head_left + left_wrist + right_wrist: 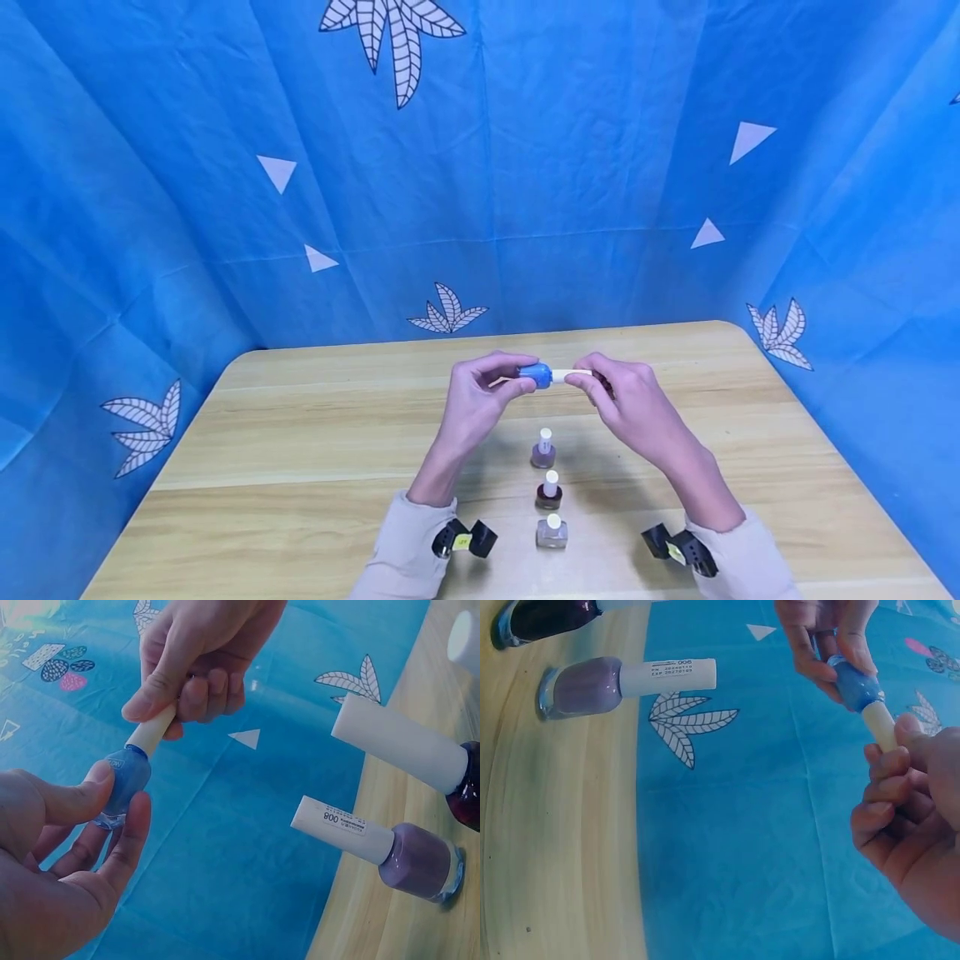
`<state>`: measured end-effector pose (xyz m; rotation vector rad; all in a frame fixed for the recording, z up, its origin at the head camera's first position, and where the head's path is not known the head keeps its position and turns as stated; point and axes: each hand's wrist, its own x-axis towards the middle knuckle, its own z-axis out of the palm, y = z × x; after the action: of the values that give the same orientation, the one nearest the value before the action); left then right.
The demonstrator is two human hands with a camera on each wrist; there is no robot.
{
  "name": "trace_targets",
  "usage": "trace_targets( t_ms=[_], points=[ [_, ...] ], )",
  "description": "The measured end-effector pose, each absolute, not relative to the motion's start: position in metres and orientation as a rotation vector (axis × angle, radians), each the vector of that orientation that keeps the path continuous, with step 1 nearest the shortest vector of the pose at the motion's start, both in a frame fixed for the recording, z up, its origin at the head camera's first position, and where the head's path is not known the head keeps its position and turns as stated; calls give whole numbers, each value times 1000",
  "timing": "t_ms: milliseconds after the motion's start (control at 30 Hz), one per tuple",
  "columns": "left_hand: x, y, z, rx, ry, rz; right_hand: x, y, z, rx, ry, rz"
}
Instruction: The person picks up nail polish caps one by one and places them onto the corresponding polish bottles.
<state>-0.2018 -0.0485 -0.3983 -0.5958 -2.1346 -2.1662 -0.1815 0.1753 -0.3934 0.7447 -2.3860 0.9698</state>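
Observation:
A blue nail polish bottle (537, 375) is held sideways above the table between both hands. My left hand (480, 396) grips the glass body between thumb and fingers. Its white cap (151, 733) is pinched by my right hand (637, 404), thumb on one side and curled fingers on the other. In the right wrist view the cap (880, 726) sits against the bottle's neck. Nearer than the hands, a mauve nail polish bottle (543, 455) stands upright on the table, its white cap (341, 829) bearing a printed label.
Behind the mauve bottle toward the person stand a dark red nail polish bottle (549, 497) and a pale grey one (552, 533), in a row. The wooden table (300, 450) is enclosed by blue patterned cloth (570, 167). Both wrists wear black camera mounts.

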Motion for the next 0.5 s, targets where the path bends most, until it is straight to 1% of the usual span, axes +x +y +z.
trace_targets(
  t_ms=[200, 333, 500],
  points=[
    [-204, -51, -399, -535, -2143, -2157, -184, 171, -394, 713, -2475, 1021],
    [-205, -52, -400, -506, -2122, -2222, -184, 172, -395, 758, -2369, 1083],
    [-206, -52, -400, -513, -2083, -2347, -184, 177, -395, 822, -2225, 1043]
  ],
)
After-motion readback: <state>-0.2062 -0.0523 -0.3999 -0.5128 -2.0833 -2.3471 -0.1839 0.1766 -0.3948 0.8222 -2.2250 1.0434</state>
